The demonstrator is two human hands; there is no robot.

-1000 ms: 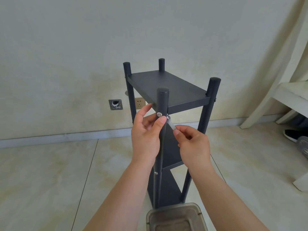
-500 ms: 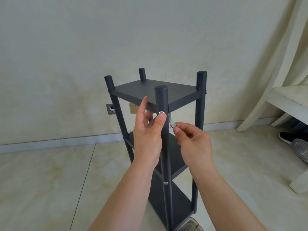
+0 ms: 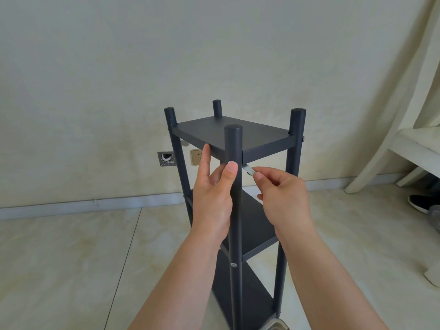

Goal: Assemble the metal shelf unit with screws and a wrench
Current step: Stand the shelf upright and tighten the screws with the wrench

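A dark grey, matte metal shelf unit (image 3: 234,136) stands upright on a glossy, pale marbled tile floor (image 3: 71,258), close to a cream, faintly stained wall (image 3: 166,55); its four round posts have domed caps and rise a little above the flat rectangular top shelf, with a middle shelf and a lower one visible beneath. The left hand (image 3: 213,198) is at the nearest post (image 3: 234,210), just under the top shelf; its thumb tip presses against the front of the post, its forefinger points straight up and touches the shelf's edge, and the other fingers bend behind the post. The right hand (image 3: 282,196) has curled fingers and pinches a thin, flat, silvery wrench (image 3: 248,169) between thumb and forefinger; the tool slants up toward the post, its tip right at the joint below the shelf, though the contact itself is hidden. A small round silver screw head (image 3: 234,265) shows lower on the same post, at the level of the middle shelf. On the wall behind sit a beige socket plate (image 3: 196,157) and an open metal wall box (image 3: 167,158); a white painted wooden frame (image 3: 390,148) leans at the right, and a black shoe (image 3: 420,203) lies beneath it.
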